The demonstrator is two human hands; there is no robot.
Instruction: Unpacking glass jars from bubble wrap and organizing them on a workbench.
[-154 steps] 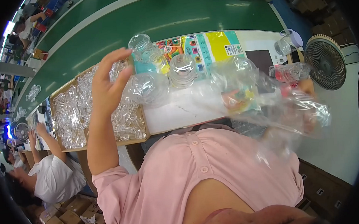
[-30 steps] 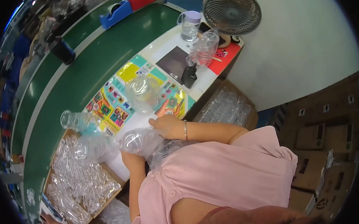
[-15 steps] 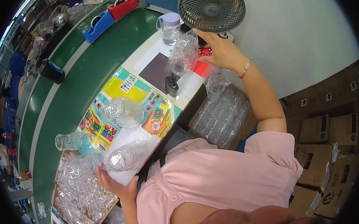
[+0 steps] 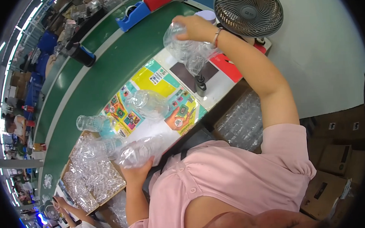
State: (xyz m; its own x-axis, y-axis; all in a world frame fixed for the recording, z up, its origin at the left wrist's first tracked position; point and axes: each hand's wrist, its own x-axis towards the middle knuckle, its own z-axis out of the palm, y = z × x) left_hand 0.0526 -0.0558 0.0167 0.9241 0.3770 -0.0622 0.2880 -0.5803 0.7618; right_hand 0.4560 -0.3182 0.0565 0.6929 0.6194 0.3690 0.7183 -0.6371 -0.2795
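Observation:
At the far side of the bench, my right hand (image 4: 198,28) is closed on a clear plastic-wrapped jar (image 4: 174,42), and loose film hangs below it. My left hand (image 4: 139,170) grips the near end of another clear wrapped jar (image 4: 140,152); some fingers are hidden behind it. A third wrapped jar (image 4: 149,103) lies on the colourful printed sheet (image 4: 164,88) between my hands. Two unwrapped clear jars, an upper one (image 4: 93,123) and a lower one (image 4: 99,147), lie on their sides left of it.
A box (image 4: 119,184) of small clear plastic parts stands near my left arm. A black stand (image 4: 200,86), a fan (image 4: 249,13) and a lidded cup (image 4: 206,16) are by my right arm. Tape dispensers (image 4: 133,16) and a black tumbler (image 4: 81,54) stand on the green belt (image 4: 105,64). A co-worker (image 4: 83,226) sits lower left.
My right hand has lifted the wrapped jar up and towards the belt. My left hand has gone from open beside the near wrapped jar to gripping it. The view has shifted.

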